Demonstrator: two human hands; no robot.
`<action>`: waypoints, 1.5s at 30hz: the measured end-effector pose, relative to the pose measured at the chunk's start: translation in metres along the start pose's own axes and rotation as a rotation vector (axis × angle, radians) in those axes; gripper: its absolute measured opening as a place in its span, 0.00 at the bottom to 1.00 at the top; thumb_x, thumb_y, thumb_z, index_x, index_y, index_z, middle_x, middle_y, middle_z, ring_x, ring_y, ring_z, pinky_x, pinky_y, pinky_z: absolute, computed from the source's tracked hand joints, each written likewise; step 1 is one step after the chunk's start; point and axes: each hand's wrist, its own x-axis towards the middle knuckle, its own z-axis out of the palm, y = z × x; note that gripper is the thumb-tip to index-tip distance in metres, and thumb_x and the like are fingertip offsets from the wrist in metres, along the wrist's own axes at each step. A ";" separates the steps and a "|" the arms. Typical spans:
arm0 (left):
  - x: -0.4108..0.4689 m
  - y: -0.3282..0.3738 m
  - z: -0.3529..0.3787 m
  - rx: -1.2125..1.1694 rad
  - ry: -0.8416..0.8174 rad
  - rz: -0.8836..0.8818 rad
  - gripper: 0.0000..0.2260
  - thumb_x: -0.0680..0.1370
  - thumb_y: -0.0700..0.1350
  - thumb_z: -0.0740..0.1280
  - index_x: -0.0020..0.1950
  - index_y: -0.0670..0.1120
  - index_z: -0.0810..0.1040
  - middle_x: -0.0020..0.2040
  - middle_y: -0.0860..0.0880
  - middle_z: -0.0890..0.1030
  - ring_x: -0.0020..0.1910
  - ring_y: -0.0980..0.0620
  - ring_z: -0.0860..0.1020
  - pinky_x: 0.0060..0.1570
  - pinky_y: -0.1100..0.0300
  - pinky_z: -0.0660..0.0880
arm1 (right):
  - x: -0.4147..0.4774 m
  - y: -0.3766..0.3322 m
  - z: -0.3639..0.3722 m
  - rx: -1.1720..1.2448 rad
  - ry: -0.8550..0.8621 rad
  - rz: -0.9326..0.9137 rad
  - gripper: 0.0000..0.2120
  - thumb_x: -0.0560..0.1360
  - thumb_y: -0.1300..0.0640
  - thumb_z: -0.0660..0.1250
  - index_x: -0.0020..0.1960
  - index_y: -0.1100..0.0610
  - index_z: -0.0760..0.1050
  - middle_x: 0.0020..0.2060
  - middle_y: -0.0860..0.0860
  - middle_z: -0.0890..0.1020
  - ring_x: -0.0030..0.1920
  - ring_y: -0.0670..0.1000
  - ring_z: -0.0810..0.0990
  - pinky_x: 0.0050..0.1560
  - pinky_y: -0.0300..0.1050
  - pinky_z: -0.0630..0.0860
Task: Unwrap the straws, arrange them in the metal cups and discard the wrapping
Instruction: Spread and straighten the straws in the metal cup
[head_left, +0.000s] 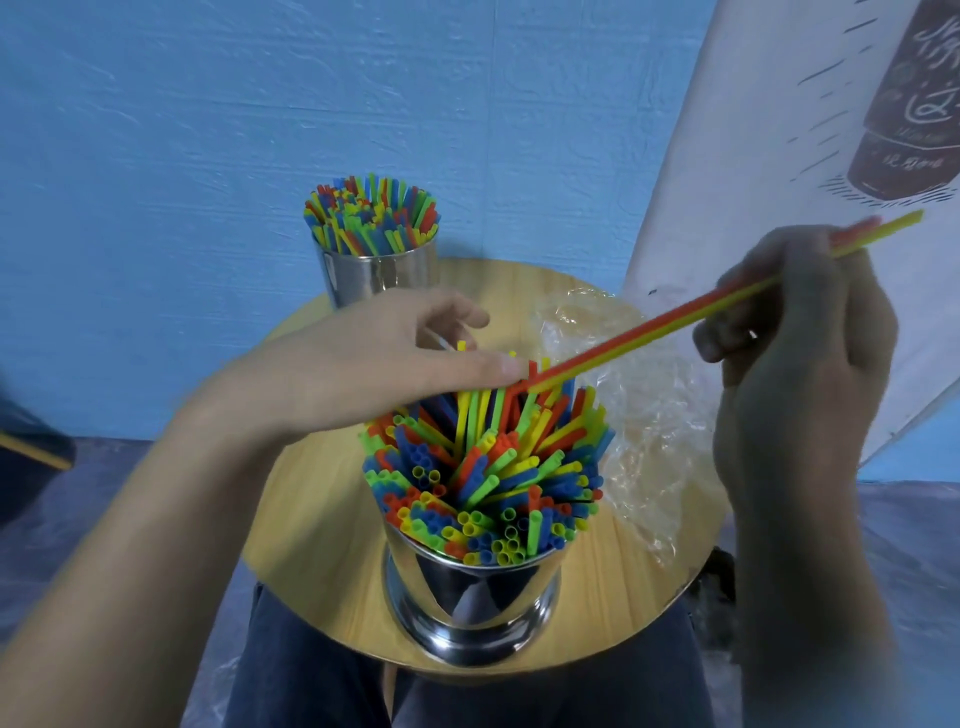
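- On the round tabletop (311, 519), two metal cups are seen: a near cup (472, 597) and a far cup (382, 275).
- Each is packed with upright coloured straws (483, 467).
- One crumpled clear wrapping (639, 415) is laid right of the near cup.
- Two loose straws (649, 332), red and yellow, are gripped in the curled right hand (795, 364), their tips reaching the near cup's bundle.
- The left hand (363, 364) is held with fingers extended, touching that bundle.

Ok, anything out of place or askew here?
Crumpled clear plastic wrapping lies undiscarded on the round wooden table, right of the near metal cup, whose coloured plastic straws splay at uneven heights and angles.
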 end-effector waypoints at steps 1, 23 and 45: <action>0.001 0.001 0.001 0.022 0.020 -0.009 0.23 0.66 0.72 0.72 0.54 0.60 0.80 0.56 0.61 0.82 0.51 0.67 0.79 0.52 0.61 0.76 | -0.001 0.000 0.001 -0.057 -0.072 -0.021 0.15 0.85 0.60 0.55 0.42 0.55 0.72 0.29 0.51 0.71 0.30 0.49 0.68 0.31 0.48 0.65; 0.003 0.008 0.011 -0.011 0.242 0.151 0.06 0.79 0.55 0.70 0.45 0.56 0.85 0.42 0.57 0.85 0.44 0.55 0.83 0.53 0.48 0.80 | -0.011 0.019 0.007 -0.508 -0.688 -0.049 0.08 0.80 0.47 0.66 0.51 0.44 0.84 0.40 0.47 0.79 0.42 0.50 0.77 0.41 0.49 0.74; 0.008 -0.017 -0.007 -1.030 0.748 0.132 0.05 0.83 0.45 0.66 0.47 0.48 0.77 0.42 0.50 0.82 0.36 0.52 0.83 0.37 0.61 0.79 | -0.009 0.015 0.007 -0.183 -0.458 0.017 0.09 0.81 0.61 0.68 0.53 0.49 0.84 0.43 0.49 0.87 0.40 0.45 0.80 0.40 0.42 0.76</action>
